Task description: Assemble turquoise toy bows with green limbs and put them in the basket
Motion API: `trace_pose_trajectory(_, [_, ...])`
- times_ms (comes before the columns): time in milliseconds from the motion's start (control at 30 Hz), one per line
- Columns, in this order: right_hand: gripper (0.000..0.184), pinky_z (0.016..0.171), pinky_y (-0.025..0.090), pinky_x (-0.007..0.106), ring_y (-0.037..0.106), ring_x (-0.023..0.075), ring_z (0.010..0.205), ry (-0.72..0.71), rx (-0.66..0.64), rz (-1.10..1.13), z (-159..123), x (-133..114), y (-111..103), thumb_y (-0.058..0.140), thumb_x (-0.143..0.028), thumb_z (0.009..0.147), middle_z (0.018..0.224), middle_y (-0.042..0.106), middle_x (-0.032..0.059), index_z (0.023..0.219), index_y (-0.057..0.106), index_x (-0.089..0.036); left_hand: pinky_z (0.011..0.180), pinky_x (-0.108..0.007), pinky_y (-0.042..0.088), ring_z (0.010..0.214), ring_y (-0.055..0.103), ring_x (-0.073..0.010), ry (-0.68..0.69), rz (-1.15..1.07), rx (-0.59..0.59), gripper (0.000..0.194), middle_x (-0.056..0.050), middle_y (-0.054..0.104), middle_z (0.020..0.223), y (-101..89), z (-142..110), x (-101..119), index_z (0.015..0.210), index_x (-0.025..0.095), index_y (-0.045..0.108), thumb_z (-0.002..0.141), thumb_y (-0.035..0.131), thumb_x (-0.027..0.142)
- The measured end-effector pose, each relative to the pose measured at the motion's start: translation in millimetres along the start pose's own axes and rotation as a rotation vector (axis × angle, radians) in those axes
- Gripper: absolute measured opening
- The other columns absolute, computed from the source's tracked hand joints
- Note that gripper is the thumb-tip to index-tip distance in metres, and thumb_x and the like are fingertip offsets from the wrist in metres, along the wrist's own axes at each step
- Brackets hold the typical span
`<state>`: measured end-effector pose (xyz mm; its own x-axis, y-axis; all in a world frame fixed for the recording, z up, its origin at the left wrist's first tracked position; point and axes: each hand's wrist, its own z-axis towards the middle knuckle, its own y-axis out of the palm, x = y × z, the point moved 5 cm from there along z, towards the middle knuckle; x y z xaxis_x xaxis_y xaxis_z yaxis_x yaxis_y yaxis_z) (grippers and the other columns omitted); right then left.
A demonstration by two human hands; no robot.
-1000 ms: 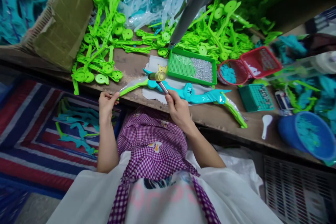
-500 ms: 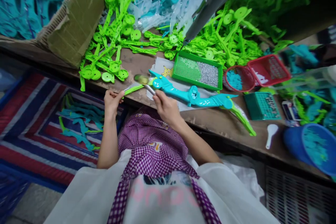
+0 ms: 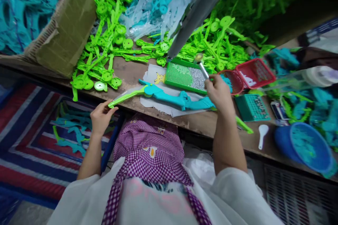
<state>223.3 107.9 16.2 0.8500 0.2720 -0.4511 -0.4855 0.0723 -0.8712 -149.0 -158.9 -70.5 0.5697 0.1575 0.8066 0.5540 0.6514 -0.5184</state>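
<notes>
A turquoise toy bow (image 3: 166,97) with lime-green limbs lies across the front of the bench on a grey-white sheet. My left hand (image 3: 101,115) pinches the tip of its left green limb (image 3: 129,95), along which a clear strip runs. Raised over the bow's right half, my right hand (image 3: 219,94) is wrapped around the metal handle of a small hammer (image 3: 203,69) with a yellowish head. My right forearm hides part of the bow's right end. Beyond the bow sits a green tray (image 3: 182,83) of small silvery pieces.
Green plastic parts (image 3: 105,56) are heaped along the back. A cardboard box (image 3: 66,28) stands at left. A grey metal rod (image 3: 188,21) slants down over the bench. Rightward are red baskets (image 3: 255,72), a teal box (image 3: 241,110), a white spoon (image 3: 263,135) and a blue bucket (image 3: 285,140).
My right hand has carried the hammer from the bow's left joint to the right and up. My left hand stays at the green limb's tip. The view has shifted slightly.
</notes>
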Motion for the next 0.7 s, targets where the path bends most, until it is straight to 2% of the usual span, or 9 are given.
trace_pose_trajectory(67, [0.03,0.075,0.044,0.04,0.059,0.0263,0.079,0.018,0.014,-0.058,42.1,13.6,2.1,0.051,-0.038,0.088,0.082,0.066,0.0102,0.109,0.063,-0.02,0.072,-0.029,0.05,0.066,0.063,-0.0156,0.161,0.143,0.031,0.028,-0.004,0.071,0.082,-15.4,9.8,20.3,0.097,0.018,0.072,0.08,0.072,0.041])
trace_pose_trajectory(167, [0.029,0.085,0.043,0.048,0.058,0.0302,0.091,-0.017,0.024,-0.034,110.0,5.2,22.2,0.051,-0.032,0.089,0.092,0.066,0.0138,0.112,0.062,-0.019,0.072,-0.029,0.048,0.069,0.065,-0.0181,0.317,0.243,0.082,0.027,-0.005,0.07,0.076,-29.4,33.8,50.0,0.088,0.019,0.072,0.083,0.069,0.045])
trace_pose_trajectory(267, [0.03,0.091,0.041,0.052,0.056,0.0314,0.099,-0.012,0.015,0.014,166.5,-17.8,50.7,0.049,-0.028,0.091,0.102,0.065,0.0158,0.116,0.059,-0.017,0.069,-0.028,0.046,0.067,0.063,-0.0176,0.359,0.298,0.093,0.031,-0.005,0.069,0.074,-31.6,57.4,70.5,0.082,0.019,0.07,0.085,0.066,0.05])
trace_pose_trajectory(333, [0.028,0.093,0.04,0.054,0.055,0.0314,0.102,0.042,-0.041,0.015,190.3,-29.3,71.0,0.049,-0.025,0.091,0.107,0.064,0.0169,0.116,0.058,-0.015,0.066,-0.027,0.045,0.063,0.06,-0.0159,0.355,0.328,0.085,0.034,-0.004,0.069,0.073,-30.4,67.7,78.5,0.082,0.019,0.07,0.086,0.064,0.052])
trace_pose_trajectory(433, [0.026,0.096,0.037,0.055,0.053,0.0313,0.108,0.073,-0.078,0.039,205.2,-37.5,91.7,0.049,-0.025,0.093,0.112,0.061,0.0167,0.114,0.059,-0.014,0.064,-0.025,0.044,0.061,0.058,-0.0138,0.38,0.335,0.066,0.032,-0.003,0.069,0.071,-29.8,73.3,85.8,0.083,0.017,0.071,0.086,0.065,0.049])
trace_pose_trajectory(500, [0.025,0.099,0.036,0.054,0.052,0.0314,0.113,0.064,-0.057,0.064,207.6,-38.4,96.3,0.047,-0.027,0.095,0.116,0.059,0.0165,0.111,0.059,-0.012,0.063,-0.024,0.043,0.06,0.058,-0.0126,0.401,0.323,0.048,0.029,-0.003,0.069,0.071,-30.2,73.5,88.3,0.083,0.016,0.071,0.086,0.067,0.044])
trace_pose_trajectory(633, [0.039,0.107,0.031,0.049,0.047,0.0289,0.125,0.023,-0.036,0.053,209.5,-43.0,87.7,0.031,-0.031,0.102,0.125,0.052,0.0167,0.103,0.061,-0.005,0.062,-0.023,0.043,0.057,0.055,-0.0112,0.388,0.31,0.042,0.025,-0.003,0.069,0.07,-31.5,74.1,89.9,0.083,0.014,0.072,0.085,0.069,0.039])
trace_pose_trajectory(700, [0.034,0.108,0.031,0.051,0.047,0.0291,0.125,-0.037,-0.011,0.005,204.1,-50.5,73.3,0.04,-0.035,0.099,0.13,0.052,0.0154,0.105,0.062,-0.01,0.062,-0.023,0.043,0.058,0.054,-0.011,0.362,0.311,0.038,0.024,-0.003,0.069,0.071,-30.6,75.9,90.4,0.083,0.014,0.072,0.085,0.068,0.038])
